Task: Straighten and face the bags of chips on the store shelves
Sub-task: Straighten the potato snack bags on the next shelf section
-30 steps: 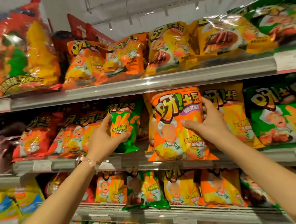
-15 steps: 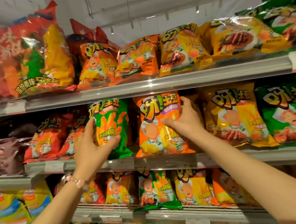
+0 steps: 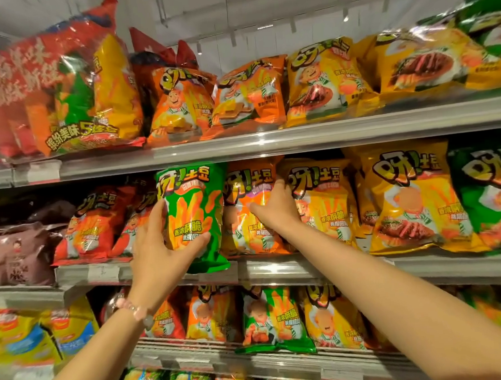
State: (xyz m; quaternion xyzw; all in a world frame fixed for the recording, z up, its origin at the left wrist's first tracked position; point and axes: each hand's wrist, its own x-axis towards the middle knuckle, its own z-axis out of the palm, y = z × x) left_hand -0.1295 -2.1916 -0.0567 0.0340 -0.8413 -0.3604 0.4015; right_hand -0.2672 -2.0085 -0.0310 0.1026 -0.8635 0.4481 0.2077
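A green chip bag (image 3: 196,214) stands upright at the front of the middle shelf (image 3: 278,269). My left hand (image 3: 162,255) grips its lower left side, thumb across the front. Right beside it stands an orange chip bag (image 3: 246,228). My right hand (image 3: 274,209) holds that bag by its right edge, fingers tucked behind it and thumb on the front. To the right stand yellow bags (image 3: 404,205) and another green bag (image 3: 493,196), all facing forward.
Red bags (image 3: 94,227) and brown packs (image 3: 13,254) fill the middle shelf's left end. The top shelf (image 3: 269,142) carries slumped orange and yellow bags and a large multipack (image 3: 59,96). More bags line the lower shelf (image 3: 255,358).
Both hands moved their bags: the green bag rose upright beside the orange bag, and the orange bag slid left and back onto the shelf. The view shifted left.
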